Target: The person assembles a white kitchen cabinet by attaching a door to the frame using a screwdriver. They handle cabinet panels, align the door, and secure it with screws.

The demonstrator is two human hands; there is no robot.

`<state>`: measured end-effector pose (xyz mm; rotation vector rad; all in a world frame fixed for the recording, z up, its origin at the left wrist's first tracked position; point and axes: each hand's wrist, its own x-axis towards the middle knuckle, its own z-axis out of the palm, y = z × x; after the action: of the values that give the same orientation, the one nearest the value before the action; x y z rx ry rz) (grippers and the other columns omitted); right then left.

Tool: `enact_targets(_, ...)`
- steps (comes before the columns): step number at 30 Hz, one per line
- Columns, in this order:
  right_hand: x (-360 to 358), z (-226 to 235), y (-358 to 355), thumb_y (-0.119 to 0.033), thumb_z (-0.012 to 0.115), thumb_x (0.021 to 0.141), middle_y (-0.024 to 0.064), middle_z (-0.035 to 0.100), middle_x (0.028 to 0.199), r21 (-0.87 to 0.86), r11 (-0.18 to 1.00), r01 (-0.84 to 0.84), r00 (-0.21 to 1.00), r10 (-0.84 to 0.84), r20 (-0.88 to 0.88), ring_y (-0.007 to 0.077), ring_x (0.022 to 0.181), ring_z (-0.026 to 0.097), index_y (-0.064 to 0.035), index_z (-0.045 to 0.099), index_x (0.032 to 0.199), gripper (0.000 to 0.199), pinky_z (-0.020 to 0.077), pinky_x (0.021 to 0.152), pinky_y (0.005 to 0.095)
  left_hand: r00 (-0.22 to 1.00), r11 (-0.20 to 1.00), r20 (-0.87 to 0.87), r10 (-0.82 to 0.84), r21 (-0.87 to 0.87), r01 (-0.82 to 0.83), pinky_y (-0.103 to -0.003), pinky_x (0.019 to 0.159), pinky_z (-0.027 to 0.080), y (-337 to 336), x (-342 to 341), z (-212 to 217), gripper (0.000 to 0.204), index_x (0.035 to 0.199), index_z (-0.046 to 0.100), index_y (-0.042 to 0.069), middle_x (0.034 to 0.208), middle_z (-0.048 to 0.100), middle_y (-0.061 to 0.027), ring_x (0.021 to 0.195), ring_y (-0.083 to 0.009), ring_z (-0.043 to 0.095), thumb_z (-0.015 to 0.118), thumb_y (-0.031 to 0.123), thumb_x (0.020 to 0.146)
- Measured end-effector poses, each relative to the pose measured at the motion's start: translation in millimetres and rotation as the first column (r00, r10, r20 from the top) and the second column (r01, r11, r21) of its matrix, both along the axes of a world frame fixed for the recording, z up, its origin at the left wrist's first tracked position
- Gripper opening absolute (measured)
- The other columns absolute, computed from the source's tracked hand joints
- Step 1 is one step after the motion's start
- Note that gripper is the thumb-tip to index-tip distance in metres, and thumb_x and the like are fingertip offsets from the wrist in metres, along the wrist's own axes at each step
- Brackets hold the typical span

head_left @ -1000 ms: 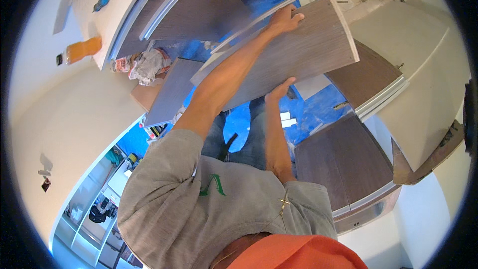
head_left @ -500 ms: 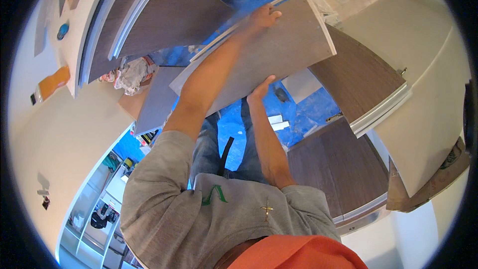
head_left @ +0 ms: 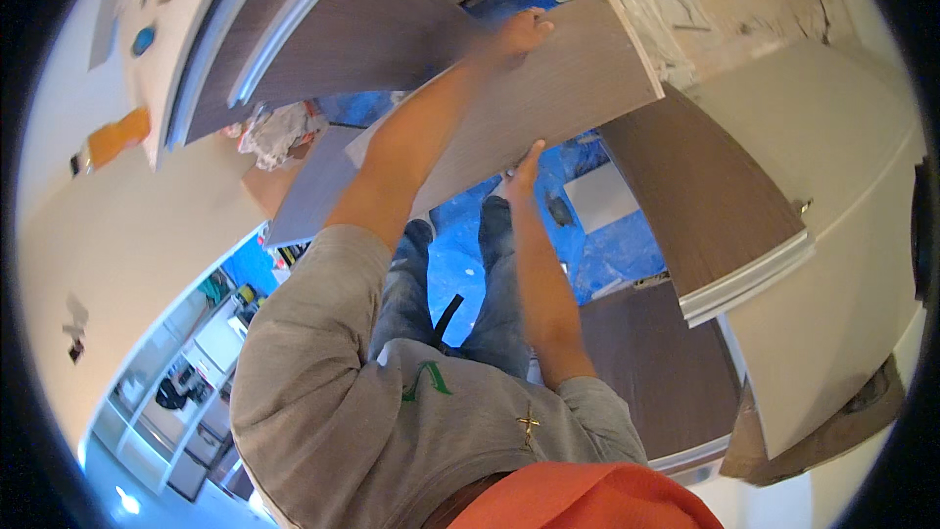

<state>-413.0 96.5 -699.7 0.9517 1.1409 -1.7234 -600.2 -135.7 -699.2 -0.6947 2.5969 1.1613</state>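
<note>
Overall, both hands are taken up with one long wooden board [head_left: 548, 83], which hangs in front of the body above the legs and the blue floor covering [head_left: 460, 260]. Its long axis runs slantwise, from beside the left forearm up to a pale, bare end at the far right. The left hand [head_left: 521, 34] reaches right across the board and curls over its far long edge, while the right hand [head_left: 522, 174] supports the near long edge from below, thumb up along the side; its other fingers are mostly hidden. So the board lies between the two hands, the right being closer to the body and the left closer to the far corner. Both grip nearer the pale end than the other, which is partly covered by the forearm.

As for containers, a bottle [head_left: 119, 137] with orange liquid inside shows at the left, and a crumpled bag [head_left: 279, 135] lies near it; what the bag contains, I cannot tell. Lower left, a white shelf unit [head_left: 147, 456] has compartments, one with a black item [head_left: 171, 394] in it, too small to identify.
</note>
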Motion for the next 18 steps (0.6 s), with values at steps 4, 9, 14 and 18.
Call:
enact_targets(4, -27.0, -3.8, 16.0, -0.075, 0.05, 0.089, 0.0108, 0.056, 0.125, 0.16, 0.944, -0.289, 0.953, 0.268, 0.139, 0.0241, 0.113, 0.053, -0.004, 0.049, 0.138, 0.087, 0.042, 0.098, 0.0399, 0.97, 0.972, -0.061, 0.234, -0.006, -0.235, -0.046, 0.111, 0.039, -0.2, 49.5, 31.5, 0.056, 0.137, 0.055, 0.003, 0.141, 0.053, -0.0244, 0.132, -0.0396, 0.049, 0.059, 0.038, 0.094)
enact_targets(9, -42.2, -11.4, 81.7, -0.052, 0.058, 0.097, 0.0071, 0.06, 0.105, 0.284, 0.793, -0.539, 0.739, 0.607, -0.291, 0.0188, 0.094, 0.055, -0.0019, 0.059, 0.125, 0.057, 0.0448, 0.087, 0.0286, 0.991, 0.987, 0.106, -0.077, -0.13, 0.09, -0.046, 0.109, 0.04, -27.4, 192.3, 106.2, 0.05, 0.13, 0.061, 0.004, 0.138, 0.056, -0.0217, 0.129, -0.0395, 0.051, 0.056, 0.039, 0.095)
enact_targets(14, -71.6, 47.1, 98.1, -0.042, 0.06, 0.098, 0.0178, 0.065, 0.118, 0.572, 0.737, -0.359, 0.577, 0.657, -0.485, 0.0268, 0.108, 0.062, 0.0064, 0.061, 0.119, 0.053, 0.0487, 0.095, 0.036, 0.954, 0.894, 0.187, 0.233, -0.427, -0.135, -0.041, 0.107, 0.043, -74.1, 427.7, 187.2, 0.046, 0.122, 0.067, 0.006, 0.134, 0.06, -0.019, 0.127, -0.0334, 0.055, 0.063, 0.041, 0.092)
enact_targets(18, -106.6, 134.3, 22.5, -0.042, 0.063, 0.096, 0.0245, 0.062, 0.122, 0.616, 0.657, -0.435, 0.221, 0.741, -0.634, 0.0336, 0.115, 0.059, 0.0077, 0.058, 0.123, 0.057, 0.0447, 0.102, 0.0411, 0.608, 0.596, 0.055, 0.792, -0.292, -0.748, -0.045, 0.097, 0.049, -42.0, 584.8, 212.5, 0.04, 0.118, 0.067, 0.002, 0.116, 0.069, -0.0218, 0.112, -0.0376, 0.064, 0.062, 0.032, 0.093)
